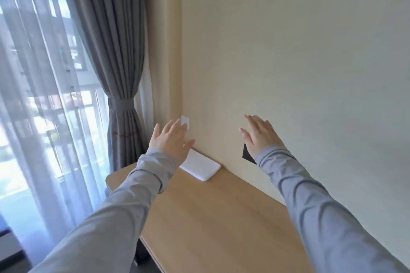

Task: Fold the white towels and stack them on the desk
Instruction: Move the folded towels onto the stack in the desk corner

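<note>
Folded white towel [200,166]: one flat rectangle lying on the tabletop [221,217], at the far left corner, long edge against the wall [310,51].

Left hand [170,139]: raised, fingers straight and spread, holding nothing. It covers the towel's far end from this angle, and I cannot tell whether it touches the cloth.

Right hand [258,133]: raised in front of the wall, fingers straight, holding nothing, well apart from the towel. The two hands are apart from each other. Both arms are in grey sleeves [321,206].

Surroundings:
- A small white wall plate [185,121] sits low on the wall, partly behind the left fingertips.
- A black triangular shape [247,154] is on the wall, partly hidden by the right wrist. I cannot tell what it is.
- A grey curtain [115,51] left of the tabletop is gathered by a tie-back [121,104].
- A faint red mark [126,133] below the tie is too blurred to read.
- A sheer curtain [33,95] hangs over the window.
</note>
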